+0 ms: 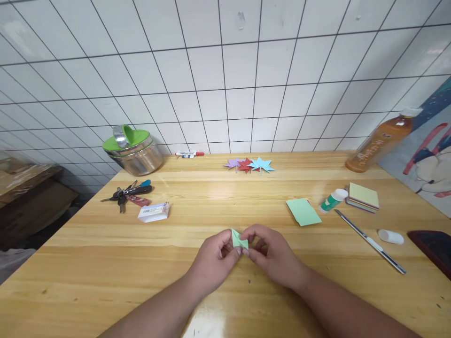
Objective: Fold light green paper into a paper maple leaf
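Between both hands is a small folded piece of light green paper [238, 240], with crease lines across its face. My left hand [217, 257] pinches it from the left, thumb along the lower edge. From the other side my right hand [273, 253] grips its right edge between thumb and forefinger. The fingers partly hide the paper. To the right of the hands lies a stack of flat green paper sheets [303, 212]. Purple, red and blue paper leaves [260, 165] lie overlapping near the wall.
Around the right side are a glue stick [333, 201], its white cap [390, 236], a utility knife [369, 241], a sticky-note pad [362, 197], a dark device [431, 249] and a drink bottle [382, 141]. Leftward are keys [128, 193], a small box [154, 212], a marker [189, 154] and a green-lidded pot [136, 152].
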### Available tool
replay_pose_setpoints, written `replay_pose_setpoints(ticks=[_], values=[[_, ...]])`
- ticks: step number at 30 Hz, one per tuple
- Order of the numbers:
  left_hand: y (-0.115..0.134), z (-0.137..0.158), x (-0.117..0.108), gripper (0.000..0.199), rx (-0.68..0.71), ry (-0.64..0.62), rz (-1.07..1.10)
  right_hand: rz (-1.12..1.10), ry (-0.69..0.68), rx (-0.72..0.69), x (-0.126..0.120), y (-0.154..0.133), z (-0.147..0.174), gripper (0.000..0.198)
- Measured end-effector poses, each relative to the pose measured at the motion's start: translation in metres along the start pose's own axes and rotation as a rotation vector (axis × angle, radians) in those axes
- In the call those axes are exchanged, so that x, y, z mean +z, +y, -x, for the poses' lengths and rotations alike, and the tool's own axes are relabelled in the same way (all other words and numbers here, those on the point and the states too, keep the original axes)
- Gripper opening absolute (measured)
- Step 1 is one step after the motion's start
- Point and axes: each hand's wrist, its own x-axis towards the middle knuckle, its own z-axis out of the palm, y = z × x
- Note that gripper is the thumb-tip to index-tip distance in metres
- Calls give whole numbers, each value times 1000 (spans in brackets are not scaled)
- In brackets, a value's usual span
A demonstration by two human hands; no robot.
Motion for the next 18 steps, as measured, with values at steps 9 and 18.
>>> replay_pose_setpoints(ticks=[9, 18], values=[[7, 3, 0, 15, -1, -18, 21, -20, 41, 30, -2, -3, -3, 8], [4, 1, 3, 19, -2, 0, 29, -156, 43, 120, 0, -5, -3, 5]])
